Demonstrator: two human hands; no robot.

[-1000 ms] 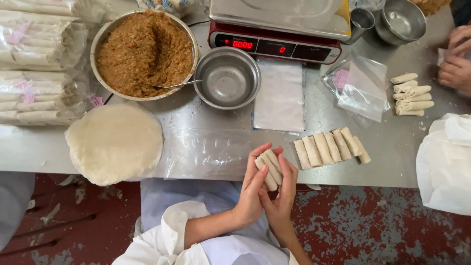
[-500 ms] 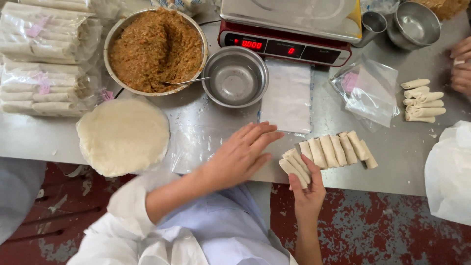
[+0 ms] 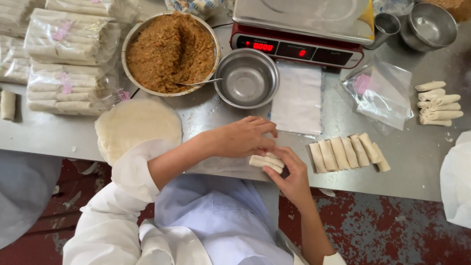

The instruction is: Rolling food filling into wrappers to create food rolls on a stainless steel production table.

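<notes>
My left hand [image 3: 243,137] and my right hand [image 3: 290,172] meet at the steel table's near edge [image 3: 407,181]. Together they grip a small bundle of pale rolled spring rolls [image 3: 265,162]. My right hand cups the bundle from below and the right; my left hand's fingers press on it from above. Just to the right lies a row of several more rolls [image 3: 348,153] on the table. A round stack of thin wrappers [image 3: 135,125] lies left of my left forearm.
A large bowl of brown filling [image 3: 169,51] with a spoon, an empty steel bowl [image 3: 247,78] and a red digital scale [image 3: 297,34] stand at the back. Bagged rolls [image 3: 66,59] are piled left. Clear bags [image 3: 380,91] and loose rolls [image 3: 439,103] lie right.
The bundle of rolls came down from in front of my chest to the table's near edge. My left hand reached out over the table, then came back onto the bundle.
</notes>
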